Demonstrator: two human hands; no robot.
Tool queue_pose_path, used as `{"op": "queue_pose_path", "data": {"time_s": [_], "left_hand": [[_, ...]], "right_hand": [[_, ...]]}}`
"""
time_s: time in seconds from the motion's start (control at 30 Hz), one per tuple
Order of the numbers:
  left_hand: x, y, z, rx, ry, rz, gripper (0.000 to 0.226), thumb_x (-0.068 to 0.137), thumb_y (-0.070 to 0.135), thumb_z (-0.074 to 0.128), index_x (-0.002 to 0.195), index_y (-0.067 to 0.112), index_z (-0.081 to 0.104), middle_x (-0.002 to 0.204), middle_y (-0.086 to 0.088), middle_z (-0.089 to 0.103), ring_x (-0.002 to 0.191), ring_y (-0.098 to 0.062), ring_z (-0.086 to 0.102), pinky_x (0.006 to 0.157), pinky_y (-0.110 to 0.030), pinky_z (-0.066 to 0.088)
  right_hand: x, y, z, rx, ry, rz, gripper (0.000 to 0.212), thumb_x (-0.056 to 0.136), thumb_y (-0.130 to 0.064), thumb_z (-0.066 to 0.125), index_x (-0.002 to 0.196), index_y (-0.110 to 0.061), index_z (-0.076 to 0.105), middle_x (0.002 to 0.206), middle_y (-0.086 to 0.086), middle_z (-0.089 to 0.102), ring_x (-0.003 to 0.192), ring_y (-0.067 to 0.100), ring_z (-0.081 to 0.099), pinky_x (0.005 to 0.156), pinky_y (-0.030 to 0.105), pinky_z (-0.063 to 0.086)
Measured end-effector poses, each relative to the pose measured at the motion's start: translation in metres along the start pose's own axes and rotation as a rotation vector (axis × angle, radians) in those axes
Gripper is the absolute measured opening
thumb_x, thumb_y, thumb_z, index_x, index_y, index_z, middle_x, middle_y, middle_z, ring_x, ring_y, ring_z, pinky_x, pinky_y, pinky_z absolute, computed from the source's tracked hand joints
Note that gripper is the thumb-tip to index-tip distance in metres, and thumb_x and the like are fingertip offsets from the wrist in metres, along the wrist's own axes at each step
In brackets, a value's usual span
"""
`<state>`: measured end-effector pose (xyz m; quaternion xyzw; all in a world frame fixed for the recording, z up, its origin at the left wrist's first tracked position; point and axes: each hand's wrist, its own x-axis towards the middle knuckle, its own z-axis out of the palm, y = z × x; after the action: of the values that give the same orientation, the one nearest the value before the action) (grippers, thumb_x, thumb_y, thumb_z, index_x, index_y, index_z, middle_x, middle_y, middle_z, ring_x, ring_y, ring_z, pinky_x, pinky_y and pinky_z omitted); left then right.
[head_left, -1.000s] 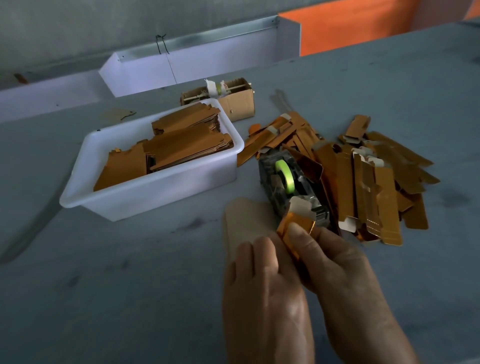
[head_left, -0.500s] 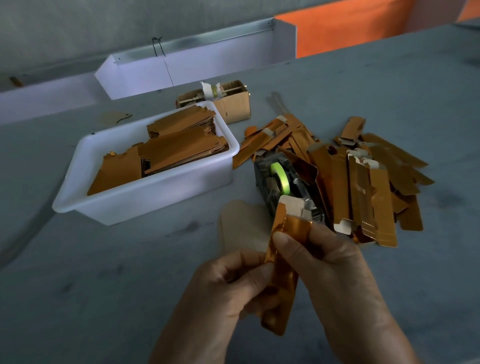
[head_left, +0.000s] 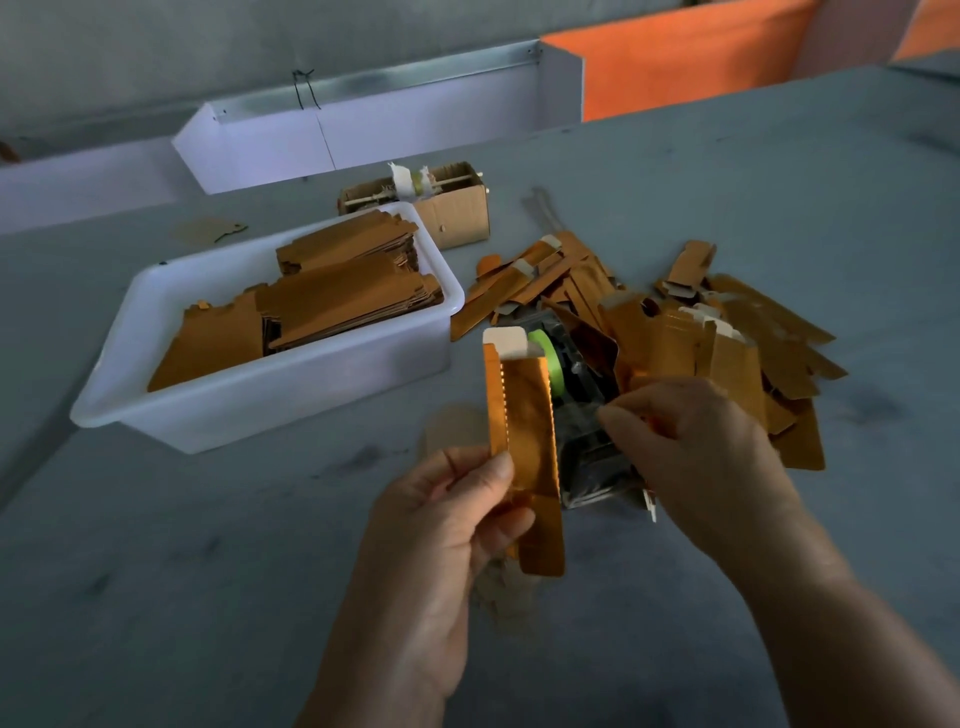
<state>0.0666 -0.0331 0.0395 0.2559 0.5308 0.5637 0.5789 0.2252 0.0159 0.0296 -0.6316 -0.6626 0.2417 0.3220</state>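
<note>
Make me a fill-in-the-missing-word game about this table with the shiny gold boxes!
The ____ hand holds one gold carton upright.
The roll of tape in the dispenser is ____.
Stacks of flat cartons lie in a ____ tub.
Missing words: left, green, white.
</note>
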Motion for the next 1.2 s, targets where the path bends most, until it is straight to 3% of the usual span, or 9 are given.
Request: {"op": "queue_pose_path", "data": {"time_s": [0.13,0.23,0.43,0.57,0.7,0.83,0.93,1.07,1.2], "left_hand": [[0.002,-0.003,0.012,0.004,-0.010,-0.017,0.022,0.078,0.003,0.065,0.059,0.011,0.073,0.067,-0.006,0.071,0.058,-0.010,0.066,0.049,-0.017,0.053],[0.005,-0.005,0.018,-0.018,-0.005,-0.059,0.027,0.084,0.001,0.062,0.061,0.010,0.073,0.069,-0.007,0.072,0.060,-0.011,0.068,0.050,-0.017,0.053],[0.008,-0.008,0.023,-0.188,-0.009,-0.186,0.010,0.086,0.002,0.061,0.083,0.001,0.070,0.079,-0.013,0.073,0.067,-0.014,0.070,0.059,-0.021,0.059],[0.009,-0.014,0.023,-0.233,-0.007,-0.205,0.009,0.085,0.003,0.061,0.085,0.000,0.070,0.082,-0.013,0.073,0.073,-0.016,0.070,0.059,-0.020,0.058],[0.012,-0.020,0.022,-0.236,0.022,-0.206,0.011,0.085,0.001,0.062,0.078,0.003,0.070,0.078,-0.011,0.072,0.071,-0.015,0.069,0.060,-0.022,0.059],[0.014,-0.021,0.018,-0.288,0.016,-0.216,0.021,0.085,0.000,0.060,0.068,0.005,0.071,0.073,-0.011,0.072,0.065,-0.015,0.070,0.059,-0.022,0.059],[0.014,-0.024,0.015,-0.288,0.015,-0.217,0.014,0.086,0.000,0.059,0.077,0.001,0.070,0.075,-0.013,0.072,0.067,-0.016,0.070,0.061,-0.023,0.060],[0.014,-0.025,0.015,-0.237,0.018,-0.172,0.013,0.087,0.000,0.060,0.079,0.001,0.069,0.078,-0.013,0.072,0.068,-0.017,0.070,0.063,-0.023,0.060],[0.015,-0.024,0.015,-0.183,-0.001,-0.152,0.012,0.088,0.002,0.060,0.082,0.001,0.070,0.079,-0.013,0.073,0.072,-0.017,0.071,0.063,-0.023,0.060]], "right_hand": [[0.006,-0.002,0.006,-0.098,-0.083,0.042,0.024,0.085,-0.044,0.056,0.092,-0.025,0.069,0.103,-0.007,0.061,0.100,0.019,0.055,0.084,0.038,0.050],[0.007,-0.005,0.005,-0.048,-0.100,0.075,0.020,0.082,-0.044,0.059,0.085,-0.026,0.068,0.099,-0.007,0.061,0.099,0.021,0.054,0.085,0.040,0.049],[0.011,-0.004,0.009,0.105,-0.140,0.125,0.013,0.085,-0.032,0.064,0.072,-0.028,0.064,0.080,-0.009,0.063,0.087,0.019,0.059,0.080,0.040,0.051],[0.005,-0.002,0.016,0.418,-0.087,0.207,0.013,0.084,-0.026,0.065,0.073,-0.021,0.068,0.080,-0.005,0.066,0.073,0.009,0.062,0.059,0.019,0.043],[-0.001,-0.001,0.014,0.915,-0.114,0.345,0.015,0.085,-0.026,0.062,0.075,-0.018,0.069,0.090,0.003,0.070,0.093,0.015,0.064,0.082,0.031,0.046],[-0.007,-0.001,0.011,0.688,-0.003,0.263,0.015,0.083,-0.025,0.064,0.068,-0.022,0.067,0.105,-0.019,0.062,0.092,-0.003,0.056,0.074,0.020,0.038],[-0.018,0.003,0.014,0.397,0.114,0.165,0.011,0.081,-0.026,0.065,0.070,-0.026,0.065,0.120,-0.015,0.051,0.101,0.005,0.053,0.074,0.021,0.044],[-0.027,0.007,0.020,0.376,0.138,0.139,0.012,0.081,-0.022,0.066,0.069,-0.025,0.064,0.124,-0.016,0.047,0.112,0.010,0.051,0.088,0.030,0.048],[-0.031,0.010,0.023,0.398,0.140,0.137,0.013,0.081,-0.020,0.067,0.069,-0.024,0.064,0.132,-0.015,0.046,0.115,0.006,0.049,0.079,0.016,0.042]]}}
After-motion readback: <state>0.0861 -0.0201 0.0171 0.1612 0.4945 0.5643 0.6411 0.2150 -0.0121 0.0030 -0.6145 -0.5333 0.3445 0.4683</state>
